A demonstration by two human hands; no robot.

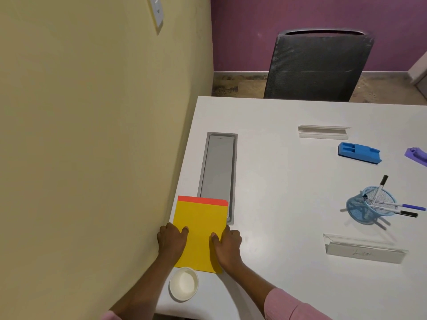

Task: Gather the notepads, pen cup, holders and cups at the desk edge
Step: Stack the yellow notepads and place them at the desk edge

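A yellow notepad point(200, 225) lies on top of an orange one point(201, 200) at the desk's left edge, by the wall. My left hand point(171, 239) grips its left side and my right hand point(227, 244) grips its right side, thumbs on top. A white paper cup point(184, 283) stands just in front of the pads. A blue mesh pen cup point(372, 205) with several markers is at the right. Two clear holders lie on the desk, one far point(323, 132) and one near point(365, 249). A blue holder point(359, 153) and a purple holder point(417, 155) sit far right.
A grey cable tray lid point(218, 172) is set into the white desk point(277, 181), partly under the pads. A yellow wall point(92, 135) borders the desk's left edge. A black mesh chair point(316, 65) stands behind the far edge.
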